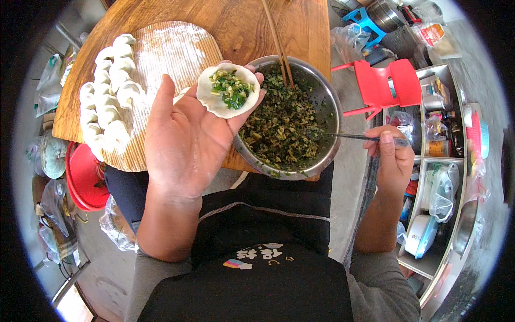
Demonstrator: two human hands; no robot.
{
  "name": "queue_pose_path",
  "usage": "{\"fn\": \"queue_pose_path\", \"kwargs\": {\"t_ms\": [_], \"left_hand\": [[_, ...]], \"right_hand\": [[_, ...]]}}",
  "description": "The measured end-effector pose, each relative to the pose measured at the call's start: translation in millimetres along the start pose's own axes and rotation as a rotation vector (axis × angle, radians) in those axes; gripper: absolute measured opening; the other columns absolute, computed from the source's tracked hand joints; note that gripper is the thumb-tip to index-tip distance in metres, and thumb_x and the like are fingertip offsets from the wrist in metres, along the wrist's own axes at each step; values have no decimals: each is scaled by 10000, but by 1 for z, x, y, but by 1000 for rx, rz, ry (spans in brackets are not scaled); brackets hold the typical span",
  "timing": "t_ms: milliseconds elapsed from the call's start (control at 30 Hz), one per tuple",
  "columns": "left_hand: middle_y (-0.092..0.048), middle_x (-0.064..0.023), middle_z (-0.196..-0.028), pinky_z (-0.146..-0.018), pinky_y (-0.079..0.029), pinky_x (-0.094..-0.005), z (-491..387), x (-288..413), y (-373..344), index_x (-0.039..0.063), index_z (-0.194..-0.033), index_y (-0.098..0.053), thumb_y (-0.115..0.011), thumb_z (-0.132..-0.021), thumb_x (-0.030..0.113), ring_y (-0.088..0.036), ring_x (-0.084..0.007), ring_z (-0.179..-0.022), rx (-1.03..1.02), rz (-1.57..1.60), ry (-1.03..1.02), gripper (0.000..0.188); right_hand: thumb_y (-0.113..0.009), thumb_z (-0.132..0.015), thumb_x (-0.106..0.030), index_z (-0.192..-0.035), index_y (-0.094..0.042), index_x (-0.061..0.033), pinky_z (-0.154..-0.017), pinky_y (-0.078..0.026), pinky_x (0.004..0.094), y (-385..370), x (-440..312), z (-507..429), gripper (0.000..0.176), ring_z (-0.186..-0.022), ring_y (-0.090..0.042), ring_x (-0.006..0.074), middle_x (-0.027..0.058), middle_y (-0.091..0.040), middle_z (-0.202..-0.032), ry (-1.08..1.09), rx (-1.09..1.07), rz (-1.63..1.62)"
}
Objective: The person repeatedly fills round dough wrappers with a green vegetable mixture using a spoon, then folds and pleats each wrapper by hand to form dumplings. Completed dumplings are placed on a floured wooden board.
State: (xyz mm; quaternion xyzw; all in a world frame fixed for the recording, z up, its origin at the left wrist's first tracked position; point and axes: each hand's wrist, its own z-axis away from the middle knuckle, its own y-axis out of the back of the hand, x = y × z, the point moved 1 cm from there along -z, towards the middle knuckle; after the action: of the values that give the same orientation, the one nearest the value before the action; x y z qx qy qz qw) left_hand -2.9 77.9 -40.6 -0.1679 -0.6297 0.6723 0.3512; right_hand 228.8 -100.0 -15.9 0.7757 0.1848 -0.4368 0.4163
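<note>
My left hand [189, 129] is palm up, and a round dumpling wrapper [205, 94] rests on its fingers. A small heap of chopped green and yellow filling [234, 90] sits in the middle of the wrapper, whose edges are unsealed. Between the thumb and fingers of my right hand [390, 155] is the handle of a metal utensil [354, 137]. Its far end reaches into a steel bowl [337, 116] of the same kind of filling and is hard to make out. Two wooden chopsticks [277, 40] stand in that bowl, leaning on its far side.
Rows of folded dumplings [108, 114] line the left of a floured, ribbed round board [161, 44] on the wooden table [241, 24]. A red child's chair [374, 86] and a shelf unit [438, 159] stand to the right. Red basins [86, 177] sit at lower left.
</note>
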Motion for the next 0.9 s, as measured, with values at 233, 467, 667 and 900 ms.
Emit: {"fn": "queue_pose_path", "kwargs": {"t_ms": [233,467,667,900], "left_hand": [[-242,-382,-1454,-1167,-210,-552,1,0,1,-181,-1392,-207,-215,-1027,458,-245,-506,-1373,-50,5,-1,735],[-431,-339,-1343,-1135,-299,-497,1,-1,1,-158,-1320,-337,-234,-1028,476,-415,-433,-1296,0,-15,28,706],[-451,-314,-1339,-1136,-297,-474,-1,-4,3,-146,-1343,-321,-210,-1024,505,-446,-384,-1284,7,-69,61,734],[-441,-273,-1378,-1130,-297,-477,2,-16,8,-121,-1365,-323,-214,-1014,528,-426,-366,-1307,-97,112,181,745]], "right_hand": [[-453,-1017,-263,-874,-655,6,-552,-404,229,-3,14,4,366,-584,-518,92,60,-620,-682,-91,-66,-216],[-470,-1015,-259,-877,-632,-3,-500,-368,214,-19,26,1,333,-549,-511,103,78,-614,-689,-356,41,-472],[-498,-1003,-252,-886,-651,5,-475,-361,223,-15,18,-6,321,-508,-507,105,103,-643,-663,-196,239,-587],[-455,-1016,-256,-935,-627,26,-516,-430,237,-40,-15,-8,340,-568,-572,143,129,-660,-719,120,351,-535]]}}
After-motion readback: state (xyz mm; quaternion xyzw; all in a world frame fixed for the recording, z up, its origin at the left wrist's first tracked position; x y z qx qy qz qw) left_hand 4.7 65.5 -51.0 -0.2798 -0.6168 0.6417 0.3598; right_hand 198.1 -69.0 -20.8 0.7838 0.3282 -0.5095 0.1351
